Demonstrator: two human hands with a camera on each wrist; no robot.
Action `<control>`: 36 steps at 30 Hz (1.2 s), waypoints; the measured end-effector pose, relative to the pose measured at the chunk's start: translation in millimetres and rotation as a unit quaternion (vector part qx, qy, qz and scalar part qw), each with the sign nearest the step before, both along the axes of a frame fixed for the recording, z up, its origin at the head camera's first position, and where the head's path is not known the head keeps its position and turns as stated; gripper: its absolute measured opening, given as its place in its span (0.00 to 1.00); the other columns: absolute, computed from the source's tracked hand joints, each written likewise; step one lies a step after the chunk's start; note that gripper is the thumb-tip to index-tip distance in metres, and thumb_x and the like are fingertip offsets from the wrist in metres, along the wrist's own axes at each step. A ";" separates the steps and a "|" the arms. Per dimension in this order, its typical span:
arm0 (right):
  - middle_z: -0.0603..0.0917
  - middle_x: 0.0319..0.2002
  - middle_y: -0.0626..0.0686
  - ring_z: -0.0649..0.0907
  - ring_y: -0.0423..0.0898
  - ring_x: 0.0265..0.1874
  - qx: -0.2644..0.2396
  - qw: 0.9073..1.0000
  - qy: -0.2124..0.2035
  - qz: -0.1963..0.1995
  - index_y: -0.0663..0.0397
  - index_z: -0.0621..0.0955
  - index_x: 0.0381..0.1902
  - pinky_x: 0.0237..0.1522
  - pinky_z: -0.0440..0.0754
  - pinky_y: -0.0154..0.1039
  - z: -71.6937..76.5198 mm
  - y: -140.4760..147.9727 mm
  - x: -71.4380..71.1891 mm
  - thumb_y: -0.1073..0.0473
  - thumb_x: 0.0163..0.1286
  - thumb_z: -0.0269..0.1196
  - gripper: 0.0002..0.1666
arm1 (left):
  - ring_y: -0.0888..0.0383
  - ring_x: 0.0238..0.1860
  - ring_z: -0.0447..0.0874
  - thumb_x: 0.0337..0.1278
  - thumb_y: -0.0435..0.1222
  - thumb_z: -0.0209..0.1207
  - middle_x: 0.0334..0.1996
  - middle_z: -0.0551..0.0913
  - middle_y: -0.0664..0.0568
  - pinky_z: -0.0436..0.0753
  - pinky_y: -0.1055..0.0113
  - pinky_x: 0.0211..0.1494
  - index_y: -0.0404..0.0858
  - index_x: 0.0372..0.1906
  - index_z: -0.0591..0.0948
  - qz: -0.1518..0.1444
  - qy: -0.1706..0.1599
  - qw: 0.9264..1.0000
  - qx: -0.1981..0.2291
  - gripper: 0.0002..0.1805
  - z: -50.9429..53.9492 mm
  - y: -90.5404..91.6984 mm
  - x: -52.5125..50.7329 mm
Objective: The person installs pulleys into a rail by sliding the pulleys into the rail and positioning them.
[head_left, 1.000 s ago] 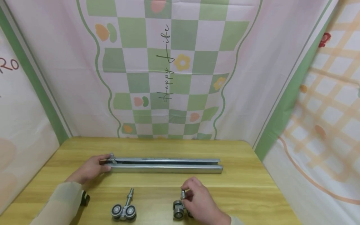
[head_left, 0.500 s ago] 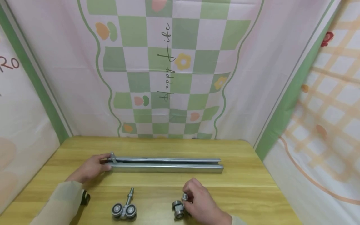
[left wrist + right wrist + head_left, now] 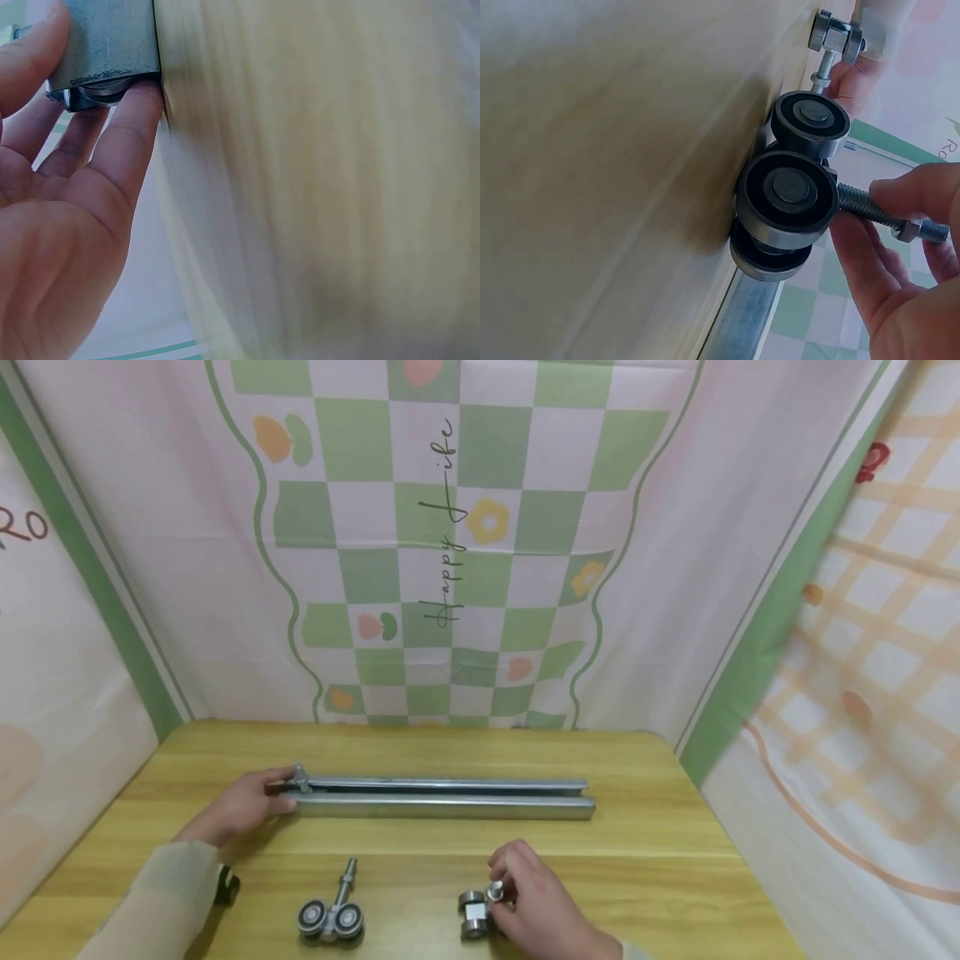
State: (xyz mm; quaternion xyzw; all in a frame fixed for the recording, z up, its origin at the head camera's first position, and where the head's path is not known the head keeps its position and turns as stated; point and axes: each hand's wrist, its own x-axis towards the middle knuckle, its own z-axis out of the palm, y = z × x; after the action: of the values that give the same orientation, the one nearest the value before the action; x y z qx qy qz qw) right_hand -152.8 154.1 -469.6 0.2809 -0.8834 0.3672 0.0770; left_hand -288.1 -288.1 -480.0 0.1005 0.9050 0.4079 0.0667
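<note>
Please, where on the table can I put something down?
The yellow wooden table is bare behind the long silver metal rail, right of it, and between the left silver metal roller trolley and the right silver roller trolley. Crowded: the rail's left end, with the left hand, and the spot around the right hand.

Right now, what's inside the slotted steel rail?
At the left end of the slotted steel rail, a roller wheel shows partly inside, and a bolt sticks up at the slot. The rail and left hand cover the rest; farther along, it's too dark to tell.
</note>
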 end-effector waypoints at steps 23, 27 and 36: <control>0.83 0.39 0.40 0.83 0.39 0.39 -0.065 0.986 -0.146 0.040 0.54 0.80 0.45 0.41 0.84 0.36 5.2 13.5 -0.9 0.54 0.74 0.60 0.09 | 0.27 0.66 0.62 0.60 0.39 0.66 0.66 0.67 0.27 0.61 0.33 0.66 0.29 0.72 0.64 0.005 -0.012 1.000 0.002 0.39 -1.9 -2.7 -2.5; 0.82 0.37 0.35 0.82 0.38 0.36 -0.062 0.988 -0.136 0.042 0.49 0.83 0.43 0.38 0.83 0.35 3.5 15.1 -0.1 0.55 0.73 0.62 0.06 | 0.27 0.66 0.62 0.60 0.39 0.66 0.67 0.67 0.27 0.61 0.33 0.66 0.29 0.72 0.65 0.006 -0.012 1.000 0.000 0.39 -2.2 -2.6 -2.8; 0.87 0.37 0.39 0.83 0.37 0.35 -0.070 0.987 -0.145 0.021 0.47 0.88 0.44 0.38 0.83 0.35 5.6 17.7 2.7 0.51 0.72 0.63 0.11 | 0.27 0.67 0.61 0.61 0.39 0.65 0.67 0.66 0.27 0.60 0.33 0.66 0.29 0.72 0.64 0.005 -0.013 1.000 0.002 0.39 -3.0 -3.2 -4.6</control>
State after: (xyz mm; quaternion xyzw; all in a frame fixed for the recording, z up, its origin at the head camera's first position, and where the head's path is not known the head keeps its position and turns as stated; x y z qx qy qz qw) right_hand -150.1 171.8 -464.0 0.2375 -0.8512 0.4662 -0.0401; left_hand -292.6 -291.3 -483.0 0.0905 0.9037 0.4114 0.0764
